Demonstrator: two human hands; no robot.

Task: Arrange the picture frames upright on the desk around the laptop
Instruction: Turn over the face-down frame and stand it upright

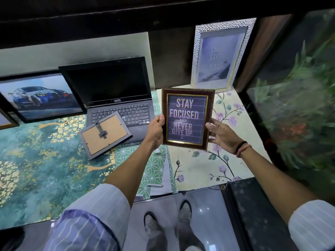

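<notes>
I hold a brown frame (187, 118) with gold trim, reading "Stay focused and never give up", upright above the desk, to the right of the open black laptop (112, 93). My left hand (156, 130) grips its left edge. My right hand (222, 134) supports its right edge from behind, fingers spread. A silver-textured frame (221, 53) stands upright at the back right. A black frame with a car picture (39, 96) stands left of the laptop. A grey frame (105, 134) lies face down, partly on the laptop's front edge.
The desk (45, 169) is covered with patterned sheets, teal-gold on the left and floral cream on the right. Part of another frame (7, 120) shows at the far left. A dark panel with plants (297, 98) borders the right. My shoes (168, 225) stand on the floor below.
</notes>
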